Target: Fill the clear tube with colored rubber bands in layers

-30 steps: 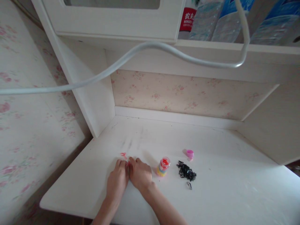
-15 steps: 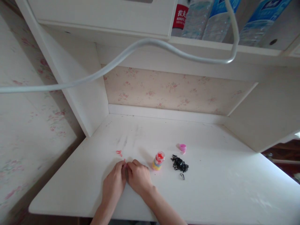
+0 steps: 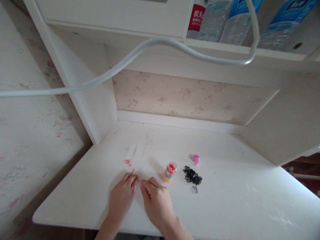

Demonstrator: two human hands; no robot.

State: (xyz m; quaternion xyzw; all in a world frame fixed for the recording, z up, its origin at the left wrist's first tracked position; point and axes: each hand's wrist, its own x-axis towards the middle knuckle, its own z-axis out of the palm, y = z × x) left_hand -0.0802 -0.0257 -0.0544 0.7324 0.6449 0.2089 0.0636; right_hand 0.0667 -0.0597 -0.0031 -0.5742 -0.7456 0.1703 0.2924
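Observation:
My left hand [image 3: 121,199] and my right hand [image 3: 157,202] rest side by side on the white desk [image 3: 225,200], fingertips almost touching. Both have fingers curled and pinched together; whether they hold anything is too small to see. A small red elastic band [image 3: 132,171] lies just beyond my left fingertips. Two more red bands [image 3: 127,162] lie farther back. To the right of my right hand stands a small clear jar [image 3: 169,171] of coloured bands with no lid. Beyond it are a pile of black bands [image 3: 192,175] and a pink lid [image 3: 196,158].
A lone black band [image 3: 195,189] lies in front of the black pile. A thick white cable [image 3: 150,46] hangs across the view above the desk. Water bottles [image 3: 225,20] stand on the upper shelf. Floral wallpaper [image 3: 32,133] lines the left wall and the back.
My hands have drawn back toward me and come slightly apart, and a red band that was between my fingertips now lies on the desk beyond them.

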